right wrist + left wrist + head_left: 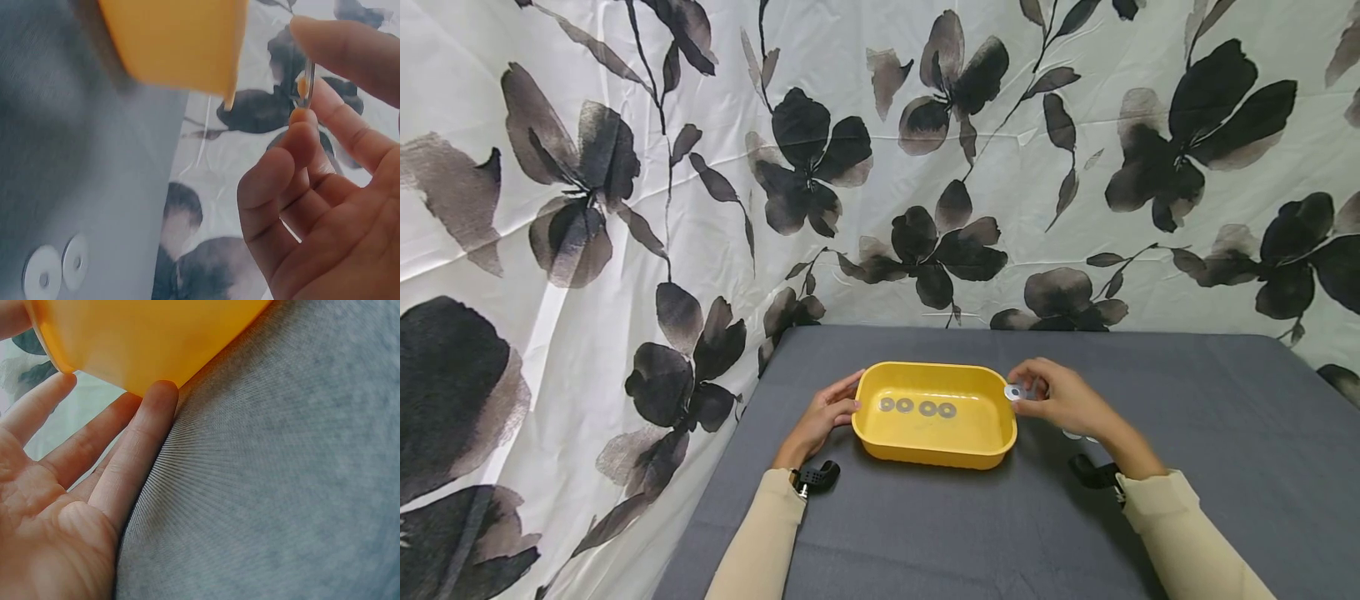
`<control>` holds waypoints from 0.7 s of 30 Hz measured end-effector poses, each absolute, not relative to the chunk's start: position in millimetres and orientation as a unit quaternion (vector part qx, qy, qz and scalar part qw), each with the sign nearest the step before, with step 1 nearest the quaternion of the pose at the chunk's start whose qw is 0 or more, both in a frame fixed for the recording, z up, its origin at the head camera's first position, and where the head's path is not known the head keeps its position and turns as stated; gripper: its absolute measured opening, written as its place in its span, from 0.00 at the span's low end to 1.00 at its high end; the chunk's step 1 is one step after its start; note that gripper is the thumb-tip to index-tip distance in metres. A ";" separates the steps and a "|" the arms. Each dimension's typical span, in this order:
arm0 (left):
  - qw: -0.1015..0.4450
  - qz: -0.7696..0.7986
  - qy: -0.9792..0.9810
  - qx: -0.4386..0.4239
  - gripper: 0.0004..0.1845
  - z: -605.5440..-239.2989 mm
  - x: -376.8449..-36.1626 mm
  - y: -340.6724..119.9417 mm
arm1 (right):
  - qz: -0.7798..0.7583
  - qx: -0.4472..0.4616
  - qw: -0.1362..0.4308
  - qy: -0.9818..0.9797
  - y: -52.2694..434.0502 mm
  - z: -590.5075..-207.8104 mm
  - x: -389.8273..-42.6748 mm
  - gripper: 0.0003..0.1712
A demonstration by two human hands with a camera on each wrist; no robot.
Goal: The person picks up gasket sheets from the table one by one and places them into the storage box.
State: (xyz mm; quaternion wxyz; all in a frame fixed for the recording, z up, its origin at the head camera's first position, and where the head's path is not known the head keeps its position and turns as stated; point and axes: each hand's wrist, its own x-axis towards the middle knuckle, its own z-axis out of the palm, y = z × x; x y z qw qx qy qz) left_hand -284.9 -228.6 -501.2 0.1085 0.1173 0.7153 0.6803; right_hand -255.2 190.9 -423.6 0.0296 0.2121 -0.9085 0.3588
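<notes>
A yellow plastic tub stands on the cloth, with several flat metal washers in a row on its floor. My left hand rests against the tub's left end; in the left wrist view its straight fingers touch the wall near the base. Just outside the right rim, my right hand pinches another washer between thumb and fingertips. That washer appears edge-on in the right wrist view, the tub's wall close by.
Two loose washers lie on the grey cloth right of the tub, partly hidden by the right hand in the head view. A white curtain with dark flowers hangs behind the table and along its left side.
</notes>
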 end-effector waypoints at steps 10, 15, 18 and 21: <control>0.110 0.680 0.716 0.116 0.32 -500.9 -285.6 -229.0 | 0.366 0.220 0.011 -0.904 155.0 -420.0 -256.0 0.17; 0.111 0.679 0.716 0.116 0.32 -500.7 -285.4 -229.7 | 0.373 0.225 0.006 -0.900 132.3 -422.4 -255.7 0.17; 0.110 0.679 0.716 0.117 0.32 -500.5 -285.0 -230.2 | 0.377 0.230 0.004 -0.897 117.7 -423.1 -254.1 0.16; 0.111 0.679 0.716 0.119 0.32 -500.3 -284.7 -230.6 | 0.375 0.234 0.003 -0.897 103.6 -423.1 -252.8 0.15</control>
